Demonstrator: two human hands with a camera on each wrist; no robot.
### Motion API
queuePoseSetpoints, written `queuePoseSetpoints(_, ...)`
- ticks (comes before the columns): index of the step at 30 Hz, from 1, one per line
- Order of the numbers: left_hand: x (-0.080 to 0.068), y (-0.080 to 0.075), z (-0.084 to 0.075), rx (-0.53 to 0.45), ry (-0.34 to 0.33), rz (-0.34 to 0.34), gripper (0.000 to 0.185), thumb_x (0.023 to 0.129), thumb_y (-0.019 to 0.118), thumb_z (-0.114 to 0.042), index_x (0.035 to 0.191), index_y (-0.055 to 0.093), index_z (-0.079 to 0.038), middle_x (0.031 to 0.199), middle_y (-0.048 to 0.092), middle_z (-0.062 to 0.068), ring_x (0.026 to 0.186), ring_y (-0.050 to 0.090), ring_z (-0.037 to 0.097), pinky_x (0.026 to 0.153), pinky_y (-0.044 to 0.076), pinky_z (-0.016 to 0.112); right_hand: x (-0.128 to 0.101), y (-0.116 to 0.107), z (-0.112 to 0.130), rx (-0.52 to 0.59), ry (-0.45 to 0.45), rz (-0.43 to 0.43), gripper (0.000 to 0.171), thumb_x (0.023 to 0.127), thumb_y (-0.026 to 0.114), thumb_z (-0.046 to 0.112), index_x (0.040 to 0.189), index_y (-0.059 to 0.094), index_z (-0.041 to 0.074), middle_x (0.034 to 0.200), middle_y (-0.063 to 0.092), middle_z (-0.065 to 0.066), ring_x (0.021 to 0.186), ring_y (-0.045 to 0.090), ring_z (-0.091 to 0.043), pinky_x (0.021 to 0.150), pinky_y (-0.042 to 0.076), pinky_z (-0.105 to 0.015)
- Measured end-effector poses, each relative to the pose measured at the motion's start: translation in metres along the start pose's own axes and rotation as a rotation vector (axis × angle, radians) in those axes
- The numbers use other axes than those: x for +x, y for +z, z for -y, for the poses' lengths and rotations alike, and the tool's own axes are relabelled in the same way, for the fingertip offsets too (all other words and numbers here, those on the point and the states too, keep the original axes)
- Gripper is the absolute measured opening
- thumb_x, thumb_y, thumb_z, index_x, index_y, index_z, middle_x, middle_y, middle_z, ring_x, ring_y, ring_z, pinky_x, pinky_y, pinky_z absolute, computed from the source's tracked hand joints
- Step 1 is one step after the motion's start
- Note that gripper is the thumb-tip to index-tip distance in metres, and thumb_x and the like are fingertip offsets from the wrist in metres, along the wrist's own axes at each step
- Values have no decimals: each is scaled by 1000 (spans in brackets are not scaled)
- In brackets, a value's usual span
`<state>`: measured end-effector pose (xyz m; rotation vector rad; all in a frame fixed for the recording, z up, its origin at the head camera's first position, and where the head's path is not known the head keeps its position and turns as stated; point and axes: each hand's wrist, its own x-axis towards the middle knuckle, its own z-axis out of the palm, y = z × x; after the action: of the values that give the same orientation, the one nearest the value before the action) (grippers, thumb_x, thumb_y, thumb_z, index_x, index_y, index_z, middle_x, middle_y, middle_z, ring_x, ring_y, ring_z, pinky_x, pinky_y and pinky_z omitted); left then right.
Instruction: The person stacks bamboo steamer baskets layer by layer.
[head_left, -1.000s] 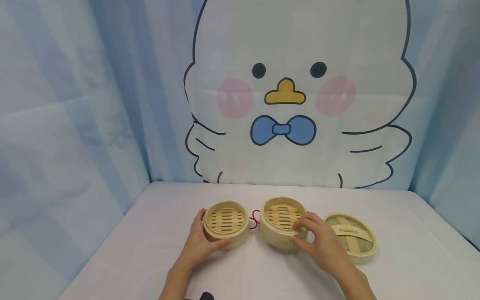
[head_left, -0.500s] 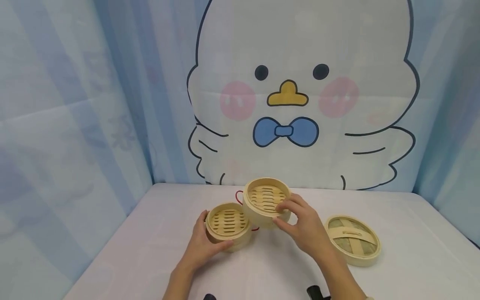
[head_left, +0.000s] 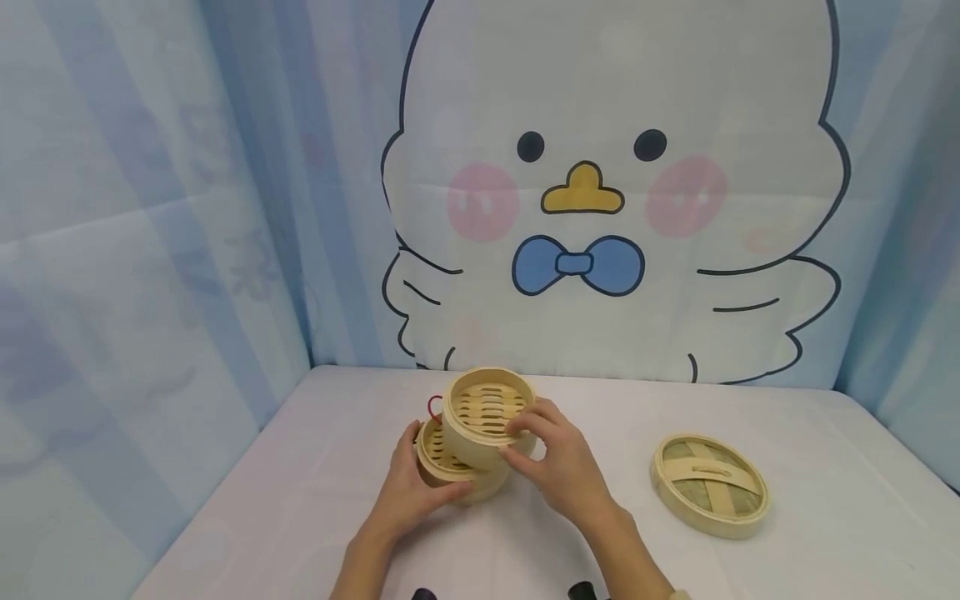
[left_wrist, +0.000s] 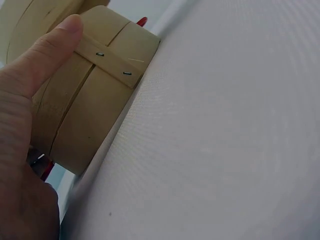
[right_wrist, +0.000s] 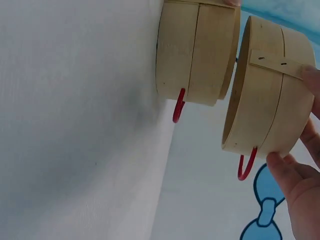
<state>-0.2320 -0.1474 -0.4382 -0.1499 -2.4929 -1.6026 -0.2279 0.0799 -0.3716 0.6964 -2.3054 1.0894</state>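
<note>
Head view: the right hand (head_left: 558, 462) grips the upper steamer basket (head_left: 487, 417) by its near rim, thumb on the outer wall and fingertips over the edge. The basket hangs tilted over the lower steamer basket (head_left: 450, 471), covering most of it. The left hand (head_left: 408, 492) curls round the lower basket's left wall and holds it on the white worktop (head_left: 300, 500). Both baskets show only their slatted bamboo floors; nothing lies inside either. A red loop (head_left: 432, 406) peeks out behind the upper basket, just beyond the left hand's fingertips. Well to the right of the right hand, the woven lid (head_left: 710, 484) lies flat on the worktop, handle strip up.

Left wrist view: the left hand (left_wrist: 30, 125) presses its thumb along the stapled band of the lower steamer basket (left_wrist: 95, 110), palm wrapped round the wall. The basket's base sits on the worktop (left_wrist: 225, 140). A bit of red shows at the basket's far edge.

Right wrist view: fingertips of the right hand (right_wrist: 300, 185) pinch the wall of the upper steamer basket (right_wrist: 265, 100). It sits clear of the lower steamer basket (right_wrist: 195, 55), a slim gap between them. Each basket carries a red loop (right_wrist: 178, 106) on its wall.
</note>
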Motion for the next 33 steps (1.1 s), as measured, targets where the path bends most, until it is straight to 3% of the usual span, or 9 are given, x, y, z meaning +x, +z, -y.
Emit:
queuePoseSetpoints(8, 2, 0, 2, -1, 65, -18, 121, 66, 96, -35, 154, 23, 4, 151, 36, 25, 141, 34, 39, 115, 25, 58, 2, 16, 5, 11, -72, -12, 28, 74, 89, 6, 91, 69, 15, 101, 59, 7, 94, 59, -11, 79, 53, -31)
queuePoseSetpoints(16, 3, 1, 3, -4, 55, -29, 122, 66, 96, -34, 153, 21, 7, 152, 35, 27, 141, 34, 39, 115, 26, 57, 4, 26, 12, -7, -110, -15, 27, 73, 89, 3, 90, 70, 14, 101, 59, 7, 95, 61, -13, 86, 54, -34)
queuePoseSetpoints(22, 3, -1, 3, 14, 40, -29, 123, 67, 96, -35, 153, 20, 7, 152, 34, 29, 141, 34, 40, 115, 27, 57, 4, 31, 16, -20, -99, -21, 27, 73, 90, 4, 90, 71, 13, 98, 57, 6, 90, 60, -12, 82, 54, -32)
queuePoseSetpoints(33, 3, 1, 4, 0, 36, -28, 124, 66, 96, -33, 154, 17, 8, 153, 32, 30, 142, 33, 41, 115, 26, 57, 1, 39, 25, -126, -80, -38, 24, 75, 90, 12, 92, 72, 12, 101, 58, 1, 95, 57, -14, 81, 55, -32)
